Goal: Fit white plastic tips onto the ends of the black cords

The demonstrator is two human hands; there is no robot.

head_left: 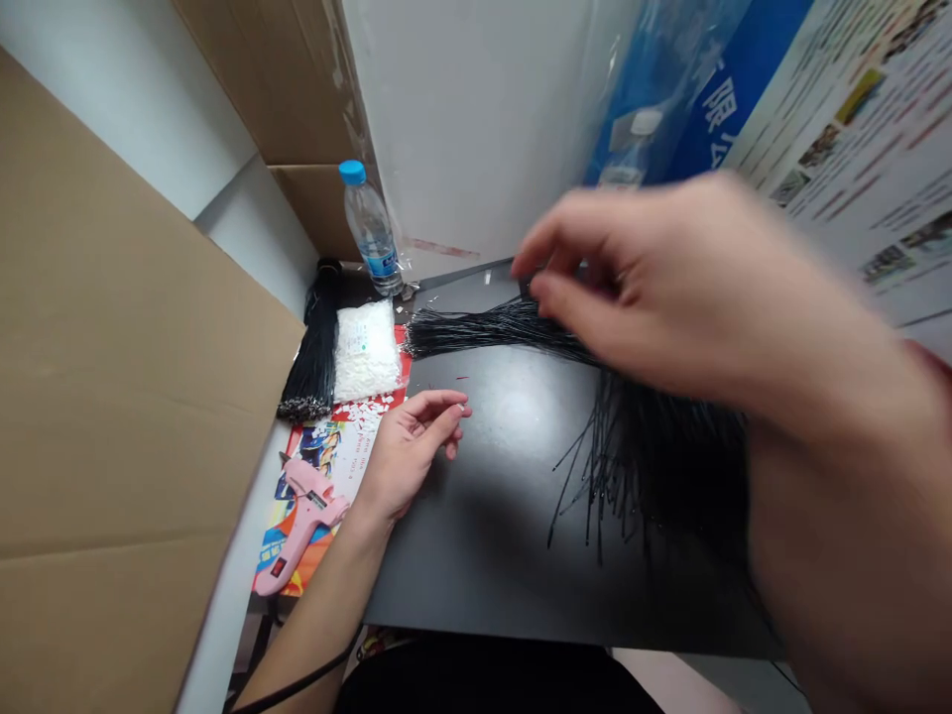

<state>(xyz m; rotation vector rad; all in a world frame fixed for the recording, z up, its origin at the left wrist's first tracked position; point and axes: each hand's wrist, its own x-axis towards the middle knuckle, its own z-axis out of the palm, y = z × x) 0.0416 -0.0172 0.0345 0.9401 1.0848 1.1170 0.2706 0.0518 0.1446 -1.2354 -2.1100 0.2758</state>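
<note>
Over tbl (513, 575), L grip (406, 446) pinches wht bit (465, 404); R grip (647, 268) half-open.

The dark-grey desk (513, 476) bears bundled black cords (476, 332), a blue-capped plastic bottle (374, 233) and a colourful printed sheet (351, 451).

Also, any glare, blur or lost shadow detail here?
Head view: right hand blurred toward the wrist, left hand crisper; head view: glare spot on the dark tabletop, soft shadow below it; head view: black strands beside the right forearm sink into darkness.
</note>
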